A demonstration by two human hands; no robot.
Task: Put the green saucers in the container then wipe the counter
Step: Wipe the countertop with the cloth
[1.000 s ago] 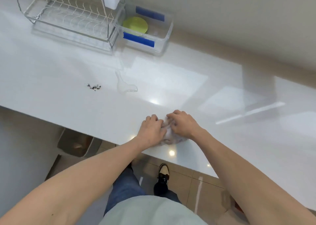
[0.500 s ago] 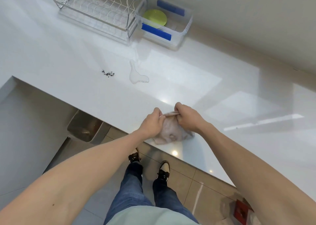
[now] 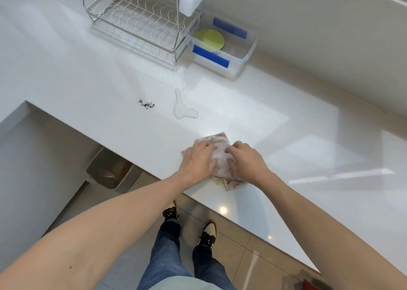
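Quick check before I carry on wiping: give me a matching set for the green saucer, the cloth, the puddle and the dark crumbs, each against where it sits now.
Things:
1. green saucer
2. cloth
3. puddle
4. dark crumbs

Places:
A. left of the spilled water
B. flat under both hands
C. inside the clear container
D. in front of the dish rack, on bare counter

Pairs: 1-C, 2-B, 3-D, 4-A

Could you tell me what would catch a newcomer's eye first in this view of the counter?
Probably both hands, the left hand and right hand, pressed flat on a cloth near the counter's front edge. Just beyond lie a clear puddle and a patch of dark crumbs. At the back, a green saucer sits in a clear container beside a wire dish rack.
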